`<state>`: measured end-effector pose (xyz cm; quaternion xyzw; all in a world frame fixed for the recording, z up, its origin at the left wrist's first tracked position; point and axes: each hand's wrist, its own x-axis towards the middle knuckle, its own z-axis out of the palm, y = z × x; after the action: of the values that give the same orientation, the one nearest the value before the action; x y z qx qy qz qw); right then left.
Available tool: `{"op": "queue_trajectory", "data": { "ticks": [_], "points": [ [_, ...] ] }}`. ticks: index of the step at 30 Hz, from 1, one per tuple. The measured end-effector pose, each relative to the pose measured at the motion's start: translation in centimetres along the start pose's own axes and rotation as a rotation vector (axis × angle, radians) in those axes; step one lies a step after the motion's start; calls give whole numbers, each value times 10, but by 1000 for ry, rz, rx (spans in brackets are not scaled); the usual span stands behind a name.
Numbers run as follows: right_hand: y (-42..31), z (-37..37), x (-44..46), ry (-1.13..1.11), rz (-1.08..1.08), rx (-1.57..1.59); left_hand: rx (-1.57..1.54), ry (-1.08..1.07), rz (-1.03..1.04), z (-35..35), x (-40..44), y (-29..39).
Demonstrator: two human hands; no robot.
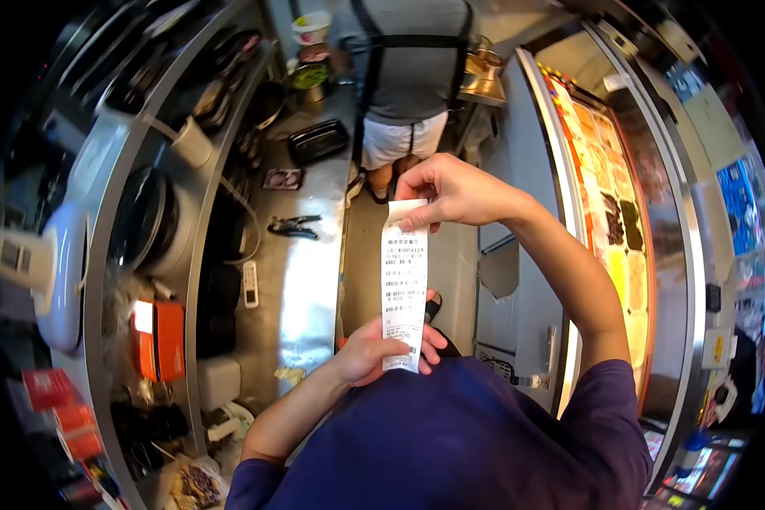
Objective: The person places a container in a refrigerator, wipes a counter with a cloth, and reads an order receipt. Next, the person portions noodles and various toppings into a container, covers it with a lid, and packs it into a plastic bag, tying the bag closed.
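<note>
A long white printed receipt (405, 276) is stretched upright between my two hands, in front of my body. My right hand (450, 194) pinches its top end between thumb and fingers. Lower down, my left hand (378, 350) grips the bottom end, the thumb across the print and the fingers behind the paper. Dark lines of text run down the receipt, too small to read.
On my left a steel counter (310, 280) carries a black tray (318, 141), black-handled pliers or tongs (294, 227) and a white remote (250, 284). A lit display case (629, 255) with food trays lines the right. Ahead, a person (412, 85) stands in the aisle.
</note>
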<state>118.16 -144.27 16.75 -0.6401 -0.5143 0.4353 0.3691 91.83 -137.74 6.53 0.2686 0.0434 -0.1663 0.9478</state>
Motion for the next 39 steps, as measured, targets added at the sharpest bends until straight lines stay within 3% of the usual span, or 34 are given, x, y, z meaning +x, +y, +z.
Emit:
{"op": "queue_trajectory", "data": {
  "ticks": [8,15,30,39],
  "points": [
    [65,-130,-95,87,68,38,155,2,-140,26,136,11],
    [129,-250,-166,99,-7,293,235,46,-202,69,274,14],
    [216,-378,-335,572,55,352,397,-233,-493,118,510,13],
    [262,-455,-382,900,262,287,443,-446,-783,117,696,43]
  ]
}}
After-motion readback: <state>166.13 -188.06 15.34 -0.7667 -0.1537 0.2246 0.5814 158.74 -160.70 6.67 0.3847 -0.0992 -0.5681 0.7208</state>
